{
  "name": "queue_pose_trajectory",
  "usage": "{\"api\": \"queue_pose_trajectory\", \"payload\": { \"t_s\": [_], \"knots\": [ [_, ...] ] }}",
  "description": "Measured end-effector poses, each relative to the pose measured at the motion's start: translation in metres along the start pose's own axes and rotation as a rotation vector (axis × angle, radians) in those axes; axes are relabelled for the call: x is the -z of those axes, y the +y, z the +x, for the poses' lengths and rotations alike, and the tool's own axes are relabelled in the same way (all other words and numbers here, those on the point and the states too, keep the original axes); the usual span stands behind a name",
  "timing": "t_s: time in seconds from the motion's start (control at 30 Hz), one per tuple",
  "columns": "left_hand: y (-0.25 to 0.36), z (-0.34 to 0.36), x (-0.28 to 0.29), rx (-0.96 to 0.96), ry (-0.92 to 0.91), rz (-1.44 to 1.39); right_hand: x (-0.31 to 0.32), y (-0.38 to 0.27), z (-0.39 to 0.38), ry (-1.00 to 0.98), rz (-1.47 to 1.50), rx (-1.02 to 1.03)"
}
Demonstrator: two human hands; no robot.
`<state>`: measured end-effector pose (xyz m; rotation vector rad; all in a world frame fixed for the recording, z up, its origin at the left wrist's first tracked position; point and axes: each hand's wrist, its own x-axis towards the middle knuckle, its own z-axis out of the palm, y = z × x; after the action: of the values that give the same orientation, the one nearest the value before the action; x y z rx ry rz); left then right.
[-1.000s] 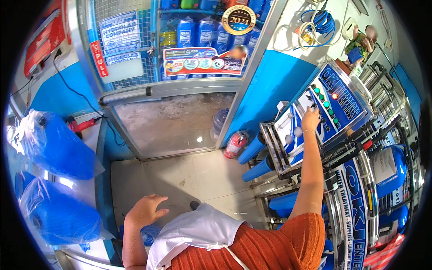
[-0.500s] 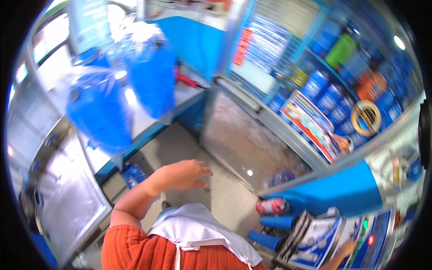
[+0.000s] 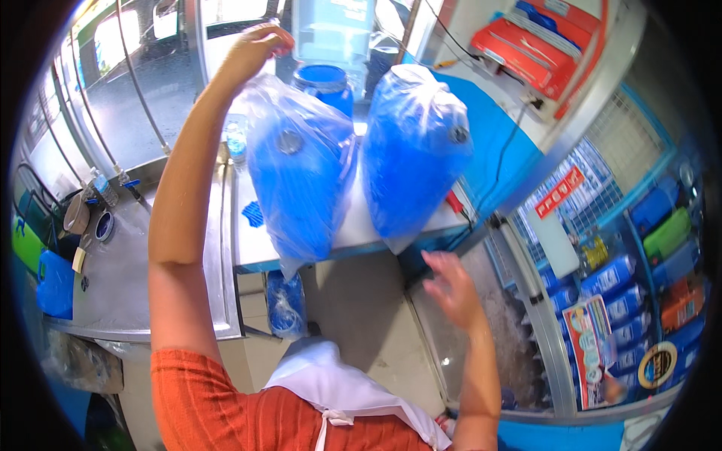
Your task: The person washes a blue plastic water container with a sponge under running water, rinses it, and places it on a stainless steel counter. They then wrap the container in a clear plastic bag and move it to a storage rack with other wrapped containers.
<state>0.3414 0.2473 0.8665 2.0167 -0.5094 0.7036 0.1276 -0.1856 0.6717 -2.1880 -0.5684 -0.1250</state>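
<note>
My left arm reaches up at the left, and my left hand [image 3: 259, 49] hovers just above the top of a clear plastic bag [image 3: 263, 101]. Its fingers are bent but loose, and I see nothing held in them. Inside that bag is a blue container [image 3: 301, 199] with a round grey disc on it. Beside it on the white counter [image 3: 346, 237] stands a second bagged blue container [image 3: 414, 180], its plastic gathered at the top. In front of the counter, on the right, my right hand [image 3: 455, 289] is raised empty, fingers apart.
A steel sink counter [image 3: 150, 278] runs along the left, with a blue jug [image 3: 54, 286] at its edge. Behind the bags stands a blue drum [image 3: 323, 79]. A glass-fronted case [image 3: 489, 331] and shelves of blue packs [image 3: 624, 323] fill the right.
My view has swung left toward the counter. My left hand has risen from over the floor to the top of the left bag. My right hand has come up in front of the counter.
</note>
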Motion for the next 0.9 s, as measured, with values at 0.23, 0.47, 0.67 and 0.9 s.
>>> {"api": "queue_pose_trajectory", "payload": {
  "t_s": [0.23,0.47,0.67,0.9],
  "knots": [
    [-0.154,0.016,0.010,0.554,-0.882,0.211,-0.054,-0.040,0.304,0.065,0.319,0.304],
    [-0.166,0.038,-0.023,0.409,-0.321,1.500,-0.042,-0.007,0.370,-0.236,-0.380,-0.046],
    [-0.120,0.131,0.030,-0.212,0.240,1.327,-0.027,-0.023,0.372,-0.235,-1.184,-0.248],
    [-0.072,0.153,0.146,0.427,-0.404,0.753,0.037,-0.054,0.420,-0.196,-1.380,-0.027]
  ]
}}
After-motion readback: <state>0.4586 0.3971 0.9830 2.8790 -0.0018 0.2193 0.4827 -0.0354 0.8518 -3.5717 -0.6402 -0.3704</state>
